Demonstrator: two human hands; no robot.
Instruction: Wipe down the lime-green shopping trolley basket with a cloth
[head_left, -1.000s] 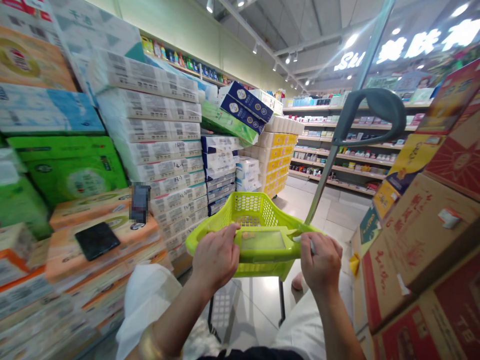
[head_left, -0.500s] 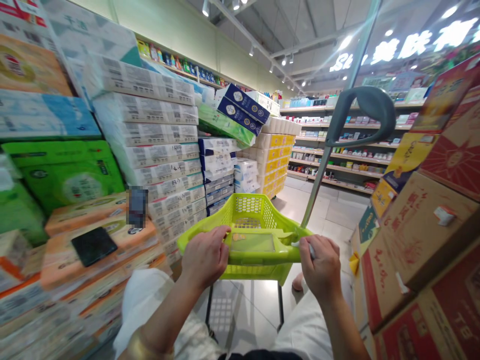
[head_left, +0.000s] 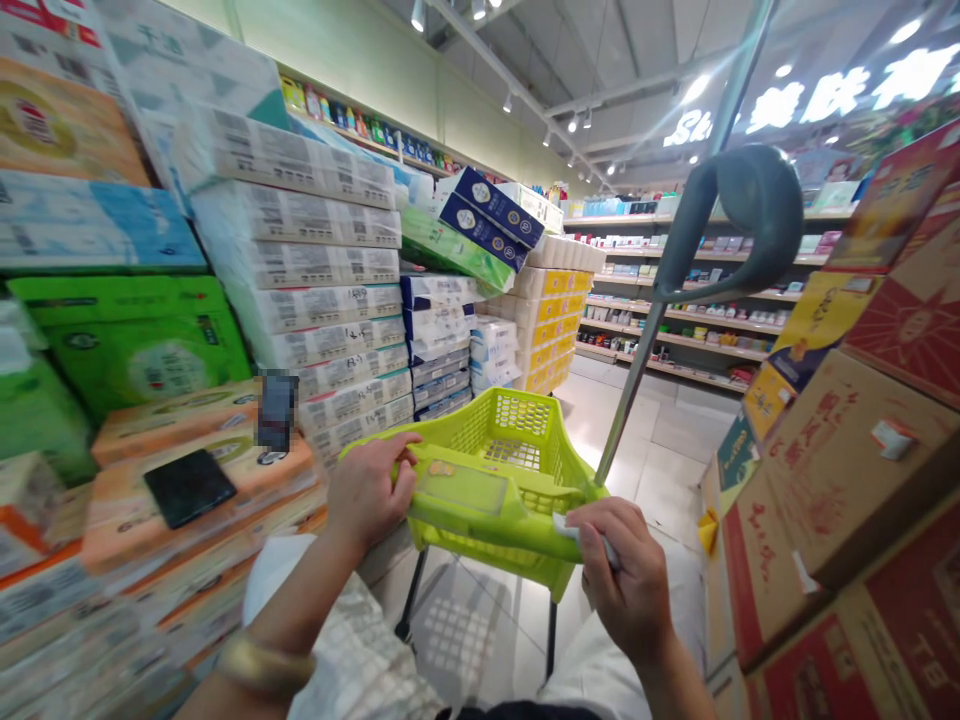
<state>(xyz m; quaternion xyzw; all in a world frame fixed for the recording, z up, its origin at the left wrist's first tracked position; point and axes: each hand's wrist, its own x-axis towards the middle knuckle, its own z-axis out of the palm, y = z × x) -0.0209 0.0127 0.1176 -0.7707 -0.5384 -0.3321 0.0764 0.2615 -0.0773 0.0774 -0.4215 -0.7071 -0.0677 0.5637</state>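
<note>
A lime-green shopping cart [head_left: 466, 495] stands in front of me, turned at an angle, its lattice basket showing no goods. My left hand [head_left: 373, 487] is closed around the left end of its handlebar. At the right end, my right hand [head_left: 626, 565] presses a small white cloth [head_left: 568, 526] against the bar, fingers curled over most of it. Whether it is cloth or paper I cannot tell. From the cart's right side rises a metal pole [head_left: 634, 390] with a grey looped grip [head_left: 731, 225], which neither hand touches.
Stacked tissue packs [head_left: 330, 265] form a wall on the left. A black tablet-like slab [head_left: 189, 487] lies on orange packs [head_left: 270, 480] there. Cardboard boxes [head_left: 840, 460] are piled close on the right. Pale floor tiles [head_left: 600, 400] lead to stocked shelves [head_left: 697, 290] behind.
The cart has swivelled, its right handle end coming nearer me and its basket front swinging right. Both hands moved with the bar, my left one leftward and my right one lower. The grey grip tilted.
</note>
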